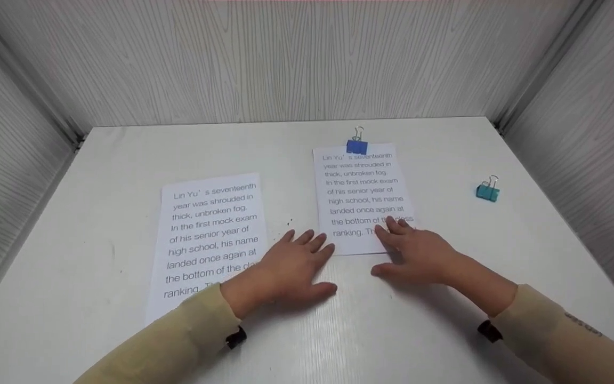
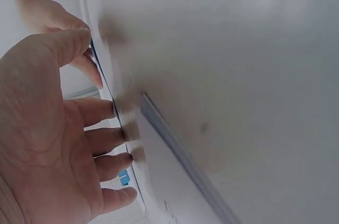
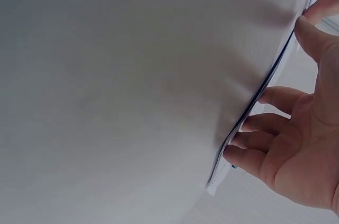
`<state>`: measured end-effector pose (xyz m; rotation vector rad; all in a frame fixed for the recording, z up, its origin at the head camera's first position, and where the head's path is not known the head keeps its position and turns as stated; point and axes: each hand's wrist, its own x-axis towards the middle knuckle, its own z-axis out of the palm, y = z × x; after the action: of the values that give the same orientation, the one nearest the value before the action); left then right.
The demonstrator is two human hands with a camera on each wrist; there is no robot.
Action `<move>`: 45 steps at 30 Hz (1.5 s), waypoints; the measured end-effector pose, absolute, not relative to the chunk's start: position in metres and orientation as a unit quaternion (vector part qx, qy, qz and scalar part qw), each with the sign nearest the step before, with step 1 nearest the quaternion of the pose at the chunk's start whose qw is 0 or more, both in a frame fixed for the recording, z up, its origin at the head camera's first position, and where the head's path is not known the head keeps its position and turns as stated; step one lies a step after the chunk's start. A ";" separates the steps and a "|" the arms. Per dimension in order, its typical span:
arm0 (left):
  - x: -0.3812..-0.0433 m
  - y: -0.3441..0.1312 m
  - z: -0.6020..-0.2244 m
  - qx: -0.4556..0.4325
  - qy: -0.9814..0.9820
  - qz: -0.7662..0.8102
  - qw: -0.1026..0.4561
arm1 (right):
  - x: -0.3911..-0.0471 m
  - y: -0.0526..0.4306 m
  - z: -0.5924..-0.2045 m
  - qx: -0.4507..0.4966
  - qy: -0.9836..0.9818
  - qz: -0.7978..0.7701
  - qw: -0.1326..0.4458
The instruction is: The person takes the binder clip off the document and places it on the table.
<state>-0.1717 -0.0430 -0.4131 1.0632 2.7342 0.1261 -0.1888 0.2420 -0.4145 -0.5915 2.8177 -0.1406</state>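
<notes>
**Obs.: flat goods laid out, nothing held**

Landmark: the white rectangular clipped paper (image 1: 357,194), printed in black, laid flat on the white table (image 1: 333,346). At the landmark's top edge a dark blue metal binder clip (image 1: 357,148) is fastened, wire handles raised. Left of the landmark and apart from it, a white rectangular unclipped paper (image 1: 211,224) with matching print is laid, partly covered by the beige left sleeve (image 1: 179,336). Right of the landmark, well apart, a teal metal binder clip (image 1: 487,192) is placed.

Right hand (image 1: 421,255): extended over the landmark's lower right corner, fingers loosely spread; nothing is held in its grip. Left hand (image 1: 293,266): placed just beside the landmark's lower left corner, fingers straight, thumb spread wide; its grip is likewise unfilled. Fingertip contact with the paper cannot be told.

Handling (judged): both papers expected to be light, bendy, easily creased and apt to slide; best taken by opposite side edges. Clips judged stiff and springy; best pinched at the wire handles.

Count: papers, 2 (sheets in each cannot be told); binder clips, 2; hands, 2.
</notes>
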 end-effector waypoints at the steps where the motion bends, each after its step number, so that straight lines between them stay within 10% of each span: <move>1: -0.169 -0.046 -0.413 0.360 0.926 0.043 0.103 | -0.187 0.239 -0.414 -0.208 0.968 -0.051 0.129; 33: -0.113 -0.098 -0.402 0.370 0.925 0.027 0.084 | -0.140 0.196 -0.410 -0.321 0.941 -0.042 0.099; 45: -0.169 -0.092 -0.372 0.325 0.939 0.111 0.023 | -0.141 0.197 -0.402 -0.322 0.939 -0.039 0.111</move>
<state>-0.1687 -0.0920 -0.3722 1.0057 2.9080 0.3431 -0.1412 0.1971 -0.4016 -0.9465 2.7592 -0.1157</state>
